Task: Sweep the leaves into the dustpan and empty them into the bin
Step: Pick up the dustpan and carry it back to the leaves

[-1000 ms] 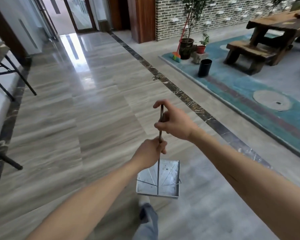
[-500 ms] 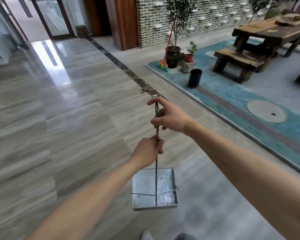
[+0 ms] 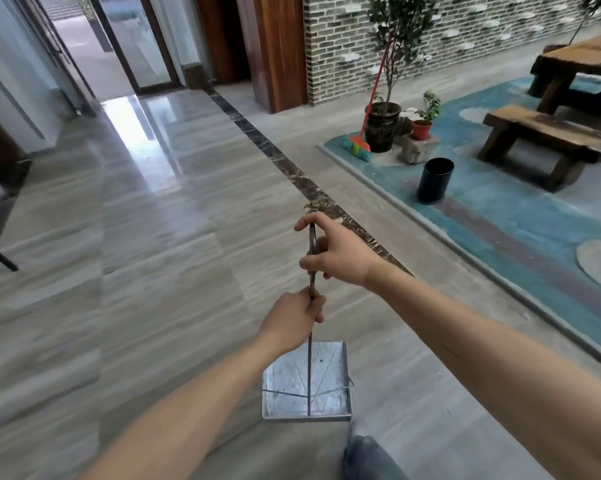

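A denim-clad knee is showing at the bottom, just below the metal dustpan, which is hanging square and open above the grey tiled floor. The left hand is wrapping its grip around the dustpan's thin upright handle just above the pan, fingers curled tight on the rod. Above it on the same rod, the right hand is closing its grip round the top, the forefinger hooking over the end. Beyond the dustpan, a small clump of leaves is lying on the dark marble strip that runs across the floor. Farther from the dustpan and to the right, a black bin is standing on the blue mat. Past the bin, an orange broom is leaning against a large plant pot, with a small red pot beside it and a wooden bench farther right.
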`<state>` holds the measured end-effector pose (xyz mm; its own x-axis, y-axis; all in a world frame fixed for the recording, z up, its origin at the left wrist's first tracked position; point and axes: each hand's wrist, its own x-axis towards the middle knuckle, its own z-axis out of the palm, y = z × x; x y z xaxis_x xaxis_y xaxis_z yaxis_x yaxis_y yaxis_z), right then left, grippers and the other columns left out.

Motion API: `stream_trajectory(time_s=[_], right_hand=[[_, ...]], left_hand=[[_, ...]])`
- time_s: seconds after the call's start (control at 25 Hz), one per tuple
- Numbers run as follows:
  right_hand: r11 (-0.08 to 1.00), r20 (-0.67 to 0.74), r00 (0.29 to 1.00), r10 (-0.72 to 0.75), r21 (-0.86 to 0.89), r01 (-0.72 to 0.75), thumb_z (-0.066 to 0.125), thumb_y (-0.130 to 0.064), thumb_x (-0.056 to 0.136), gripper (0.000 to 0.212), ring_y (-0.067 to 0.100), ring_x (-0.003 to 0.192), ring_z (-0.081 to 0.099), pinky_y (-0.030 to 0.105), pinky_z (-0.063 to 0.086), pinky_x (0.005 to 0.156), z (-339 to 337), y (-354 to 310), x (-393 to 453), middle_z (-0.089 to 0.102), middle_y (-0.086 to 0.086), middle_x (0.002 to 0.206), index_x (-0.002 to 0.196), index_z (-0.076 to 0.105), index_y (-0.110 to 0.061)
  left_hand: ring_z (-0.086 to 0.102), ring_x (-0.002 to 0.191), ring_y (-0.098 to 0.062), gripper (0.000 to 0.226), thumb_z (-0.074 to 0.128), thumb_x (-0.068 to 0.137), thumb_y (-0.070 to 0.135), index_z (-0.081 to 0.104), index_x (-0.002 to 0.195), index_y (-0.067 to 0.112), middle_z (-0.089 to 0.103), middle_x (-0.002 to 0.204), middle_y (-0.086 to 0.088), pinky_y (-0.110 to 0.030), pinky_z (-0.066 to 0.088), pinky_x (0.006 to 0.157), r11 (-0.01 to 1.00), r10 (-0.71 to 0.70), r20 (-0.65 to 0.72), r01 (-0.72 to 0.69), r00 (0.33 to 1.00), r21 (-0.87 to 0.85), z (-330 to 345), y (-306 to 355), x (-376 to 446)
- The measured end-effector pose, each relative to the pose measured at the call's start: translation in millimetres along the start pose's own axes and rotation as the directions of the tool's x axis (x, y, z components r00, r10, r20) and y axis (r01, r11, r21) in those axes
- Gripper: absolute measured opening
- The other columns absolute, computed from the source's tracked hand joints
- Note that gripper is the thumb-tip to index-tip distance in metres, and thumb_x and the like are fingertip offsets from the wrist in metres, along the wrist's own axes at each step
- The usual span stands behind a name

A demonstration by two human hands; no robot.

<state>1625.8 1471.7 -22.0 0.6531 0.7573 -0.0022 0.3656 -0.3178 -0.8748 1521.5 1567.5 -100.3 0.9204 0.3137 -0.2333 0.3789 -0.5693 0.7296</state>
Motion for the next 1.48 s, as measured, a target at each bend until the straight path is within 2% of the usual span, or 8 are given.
stream_trajectory(time_s=[0.32, 0.44, 0.64, 0.8, 0.92, 1.04, 1.32, 1.48], right_hand=[[0.988, 0.098, 0.992, -0.082, -0.124, 0.094, 0.071, -0.011, 0.074, 0.044, 0.018, 0.06, 0.055, 0.041, 0.052, 0.066, -82.5, 32.4, 187.6, 0.061, 0.0, 0.07, 0.106, 0.047, -0.03], [0.988, 0.1, 0.994, -0.054, -0.141, 0.068, 0.07, -0.012, 0.074, 0.043, 0.017, 0.059, 0.052, 0.041, 0.05, 0.065, -104.8, 56.7, 260.2, 0.057, -0.003, 0.067, 0.106, 0.047, -0.029], [0.979, 0.081, 0.996, 0.038, -0.201, -0.021, 0.069, -0.017, 0.072, 0.039, 0.021, 0.061, 0.058, 0.047, 0.055, 0.066, -132.6, 110.5, 393.5, 0.062, 0.002, 0.069, 0.099, 0.044, -0.032], [0.975, 0.137, 0.979, 0.147, -0.185, -0.121, 0.068, -0.017, 0.075, 0.032, 0.027, 0.071, 0.068, 0.04, 0.054, 0.059, -155.8, 130.1, 504.2, 0.07, 0.006, 0.072, 0.096, 0.045, -0.027], [0.968, 0.163, 0.966, 0.202, -0.18, -0.172, 0.065, -0.019, 0.08, 0.026, 0.026, 0.071, 0.069, 0.035, 0.052, 0.055, -169.6, 141.2, 576.5, 0.072, 0.006, 0.077, 0.096, 0.045, -0.021], [0.952, 0.179, 0.962, 0.206, -0.266, -0.154, 0.065, -0.024, 0.082, 0.024, 0.022, 0.07, 0.066, 0.037, 0.052, 0.063, -179.9, 158.3, 637.9, 0.068, 0.004, 0.076, 0.096, 0.046, -0.021], [0.927, 0.18, 0.956, 0.233, -0.338, -0.162, 0.064, -0.026, 0.082, 0.027, 0.01, 0.06, 0.048, 0.024, 0.032, 0.051, -212.1, 219.4, 780.6, 0.056, -0.004, 0.074, 0.101, 0.046, -0.021], [0.952, 0.233, 0.948, 0.217, -0.266, -0.153, 0.069, -0.031, 0.079, 0.032, 0.014, 0.063, 0.05, 0.027, 0.038, 0.057, -226.7, 261.5, 865.8, 0.057, -0.002, 0.073, 0.1, 0.046, -0.02]], left_hand=[[0.064, 0.084, -0.013, 0.025, 0.043, 0.1, 0.033, 0.061, 0.094, 0.017, 0.072, 0.096, 0.008, -0.031, 0.05, 0.074, 0.997, -0.069, -0.049, 0.07, 0.996, 0.024, -47.7, 33.0, 190.4], [0.066, 0.092, -0.013, 0.021, 0.046, 0.099, 0.029, 0.06, 0.093, 0.016, 0.073, 0.098, 0.005, -0.033, 0.051, 0.082, 0.998, -0.044, -0.063, 0.046, 0.997, 0.04, -60.5, 30.0, 273.2], [0.064, 0.087, -0.018, 0.02, 0.049, 0.096, 0.025, 0.063, 0.091, 0.012, 0.073, 0.095, 0.002, -0.03, 0.046, 0.073, 1.0, 0.001, -0.011, -0.001, 1.0, 0.012, -85.5, 18.2, 420.1], [0.064, 0.091, -0.023, 0.023, 0.051, 0.095, 0.026, 0.066, 0.094, 0.009, 0.071, 0.097, -0.003, -0.03, 0.04, 0.067, 0.998, -0.011, 0.076, 0.006, 0.997, 0.06, -120.7, 5.3, 532.8], [0.063, 0.096, -0.027, 0.026, 0.052, 0.094, 0.029, 0.068, 0.097, 0.009, 0.071, 0.103, -0.007, -0.038, 0.049, 0.082, 0.997, -0.023, 0.116, 0.015, 0.993, 0.07, -145.4, -1.1, 607.3], [0.063, 0.097, -0.025, 0.027, 0.053, 0.094, 0.031, 0.07, 0.107, 0.014, 0.071, 0.106, -0.007, -0.037, 0.048, 0.082, 0.998, -0.042, 0.129, 0.037, 0.991, 0.043, -168.1, -2.5, 670.9], [0.048, 0.057, -0.009, 0.019, 0.062, 0.089, 0.029, 0.074, 0.091, 0.013, 0.069, 0.075, -0.006, -0.023, 0.035, 0.053, 0.994, -0.08, 0.122, 0.088, 0.989, -0.058, -195.6, -10.4, 825.7], [0.06, 0.069, -0.008, 0.01, 0.07, 0.081, 0.022, 0.073, 0.09, 0.016, 0.068, 0.072, 0.005, -0.018, 0.043, 0.061, 0.977, -0.152, 0.094, 0.164, 0.984, -0.138, -205.9, -21.8, 919.8]])
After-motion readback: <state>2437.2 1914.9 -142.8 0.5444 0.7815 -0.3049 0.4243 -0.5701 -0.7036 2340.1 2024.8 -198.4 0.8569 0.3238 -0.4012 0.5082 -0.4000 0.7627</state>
